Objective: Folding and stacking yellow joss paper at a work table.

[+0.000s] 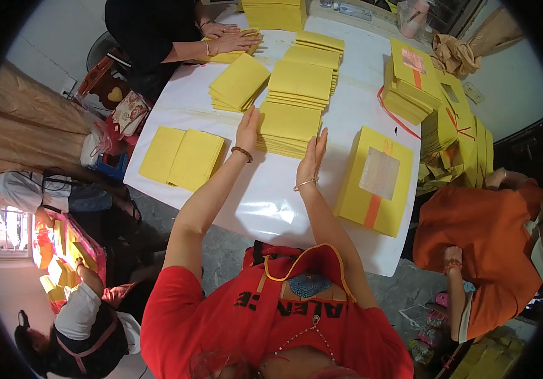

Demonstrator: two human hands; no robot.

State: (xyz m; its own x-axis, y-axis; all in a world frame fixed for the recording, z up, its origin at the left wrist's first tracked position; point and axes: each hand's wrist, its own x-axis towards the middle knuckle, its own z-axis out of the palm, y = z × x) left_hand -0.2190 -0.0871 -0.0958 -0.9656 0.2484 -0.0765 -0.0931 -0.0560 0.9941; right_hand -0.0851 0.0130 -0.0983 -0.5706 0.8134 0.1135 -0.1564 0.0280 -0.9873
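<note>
A stack of yellow folded paper lies on the white table between my two hands. My left hand, wearing a dark beaded bracelet, is flat along the stack's left side with fingers stretched out. On the other side, my right hand, with a pale bangle, is upright and open by the stack's right edge; whether it touches the paper is hard to tell. Directly beyond sits another yellow stack, with one more pile behind it. Slightly fanned yellow paper lies to the far left of my left hand.
Two yellow piles lie at the table's left. At right stand a large yellow bundle with an orange band and a taller bundle. Another person's hands press yellow paper at the far left. Someone in orange is close on the right.
</note>
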